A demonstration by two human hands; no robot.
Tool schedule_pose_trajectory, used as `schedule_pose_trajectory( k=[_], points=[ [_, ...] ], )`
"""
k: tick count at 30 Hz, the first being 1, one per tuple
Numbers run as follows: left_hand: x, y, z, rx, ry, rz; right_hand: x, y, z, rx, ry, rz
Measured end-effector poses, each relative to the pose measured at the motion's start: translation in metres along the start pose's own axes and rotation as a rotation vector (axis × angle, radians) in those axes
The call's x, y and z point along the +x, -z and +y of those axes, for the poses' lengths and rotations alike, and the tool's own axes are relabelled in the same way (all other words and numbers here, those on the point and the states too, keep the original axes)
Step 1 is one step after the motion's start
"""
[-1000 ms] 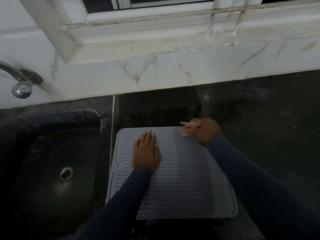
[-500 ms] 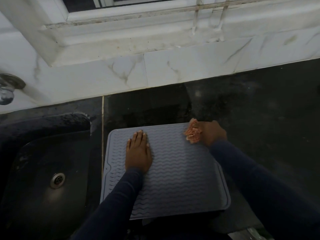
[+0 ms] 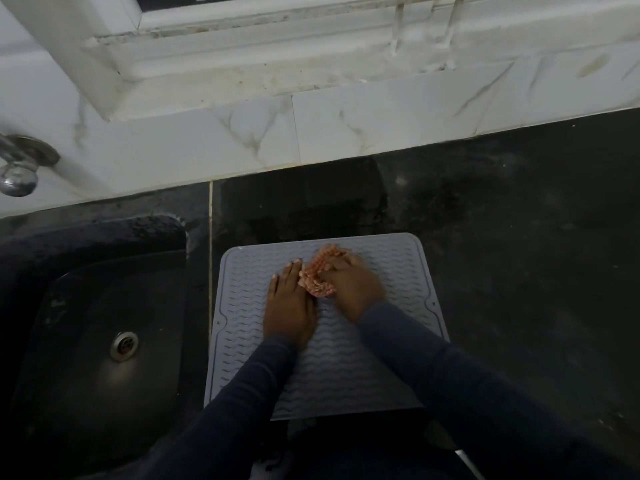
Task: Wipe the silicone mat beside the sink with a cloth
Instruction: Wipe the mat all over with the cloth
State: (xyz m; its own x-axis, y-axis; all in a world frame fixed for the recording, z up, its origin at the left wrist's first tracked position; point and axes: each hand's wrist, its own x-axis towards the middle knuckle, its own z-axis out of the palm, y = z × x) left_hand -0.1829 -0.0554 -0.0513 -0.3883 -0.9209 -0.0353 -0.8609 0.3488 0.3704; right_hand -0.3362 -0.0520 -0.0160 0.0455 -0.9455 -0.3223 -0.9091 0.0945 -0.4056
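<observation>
Pressing our left hand [image 3: 289, 308] flat and open keeps the mat [image 3: 398, 268] (just beside the sink [image 3: 86, 306]) from sliding, while our right hand [image 3: 351, 289] squeezes the cloth [image 3: 317, 277] on it

Dark, glossy stone counter [image 3: 502, 237], speckled, with a pale seam line running front to back just right of the sink. Dark recessed sink basin [image 3: 86, 341] with a round metal drain is set into its left part. Flat on the counter just right of the seam: grey rectangular silicone mat with wavy ridges [image 3: 391, 268], near edge at the counter front.
</observation>
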Motion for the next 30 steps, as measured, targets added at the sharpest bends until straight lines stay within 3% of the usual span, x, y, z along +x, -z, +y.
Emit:
schedule_pose_trajectory(
  k=[4, 9, 11, 14, 16, 19, 22, 24, 26, 28, 30],
  points=[
    [-0.001, -0.004, -0.004, 0.02, 0.006, 0.016, -0.022, 0.034, 0.065, 0.142, -0.162, 0.032],
    [-0.001, -0.005, -0.004, 0.016, -0.003, 0.034, -0.04, 0.085, 0.115, -0.189, -0.42, 0.056],
    [-0.001, -0.005, -0.002, 0.01, 0.001, 0.031, -0.03, 0.085, 0.093, -0.18, -0.308, 0.13],
    [0.001, -0.005, -0.002, 0.013, 0.021, 0.03, -0.024, 0.057, 0.033, 0.07, 0.014, 0.239],
    [0.0, -0.005, -0.004, 0.035, 0.002, 0.015, -0.022, 0.028, -0.006, 0.125, 0.141, 0.19],
    [-0.001, -0.004, -0.005, 0.047, -0.001, -0.02, -0.03, 0.014, -0.016, -0.084, 0.098, 0.013],
    [-0.001, -0.004, -0.004, 0.031, 0.019, 0.01, -0.04, 0.024, 0.048, -0.292, 0.203, 0.088],
    [-0.001, -0.005, -0.004, 0.03, 0.015, 0.022, -0.049, 0.04, 0.1, -0.449, 0.093, 0.084],
    [-0.001, -0.006, -0.003, 0.032, 0.01, 0.033, -0.059, 0.061, 0.128, -0.403, -0.128, 0.061],
    [0.0, -0.005, -0.002, 0.025, 0.014, 0.044, -0.058, 0.077, 0.125, -0.368, -0.283, 0.086],
    [0.0, -0.005, -0.001, 0.02, 0.021, 0.036, -0.05, 0.073, 0.104, -0.289, -0.296, 0.14]
  ],
)
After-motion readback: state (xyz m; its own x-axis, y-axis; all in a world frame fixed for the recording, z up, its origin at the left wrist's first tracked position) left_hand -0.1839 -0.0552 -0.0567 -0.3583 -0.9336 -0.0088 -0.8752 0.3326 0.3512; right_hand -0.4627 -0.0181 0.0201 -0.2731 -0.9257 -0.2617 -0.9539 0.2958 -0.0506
